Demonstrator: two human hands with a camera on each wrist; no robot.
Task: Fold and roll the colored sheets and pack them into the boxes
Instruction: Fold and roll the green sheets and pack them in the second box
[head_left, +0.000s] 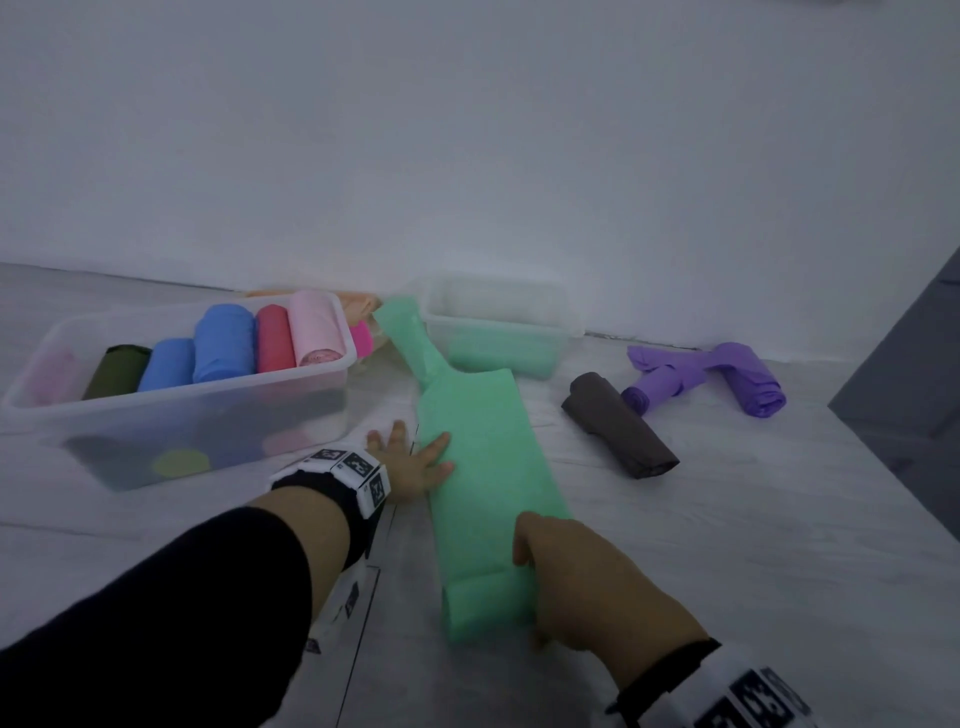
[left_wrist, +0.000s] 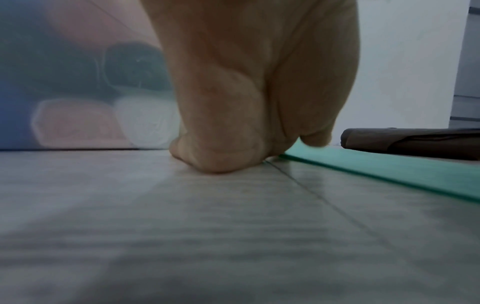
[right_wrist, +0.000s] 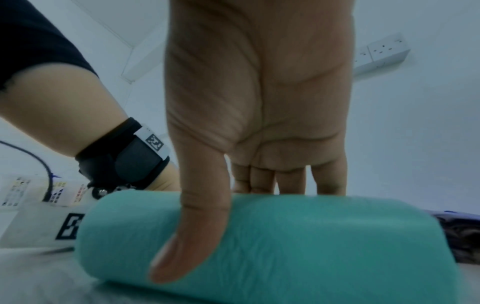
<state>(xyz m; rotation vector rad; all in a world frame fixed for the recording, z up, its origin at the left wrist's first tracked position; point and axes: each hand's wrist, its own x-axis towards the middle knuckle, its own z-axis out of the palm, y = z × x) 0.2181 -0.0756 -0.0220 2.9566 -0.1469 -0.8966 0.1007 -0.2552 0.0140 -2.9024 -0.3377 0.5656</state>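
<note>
A mint-green sheet (head_left: 483, 467) lies on the floor, folded into a long strip, its narrow end reaching toward the boxes. Its near end is rolled up into a thick roll (right_wrist: 285, 236). My right hand (head_left: 587, 582) grips that roll, thumb (right_wrist: 189, 236) on the near side and fingers over the far side. My left hand (head_left: 410, 462) lies flat, fingers spread, pressing the strip's left edge (left_wrist: 389, 170) at mid-length. A clear box (head_left: 208, 431) on the left holds several coloured rolls. A second clear box (head_left: 498, 325) behind the strip holds one green roll.
A dark brown roll (head_left: 618, 423) lies right of the strip, with purple rolls (head_left: 727, 379) beyond it. Peach sheets (head_left: 358, 301) sit behind the left box. A white wall runs along the back. A grey piece of furniture (head_left: 914, 405) stands at the right.
</note>
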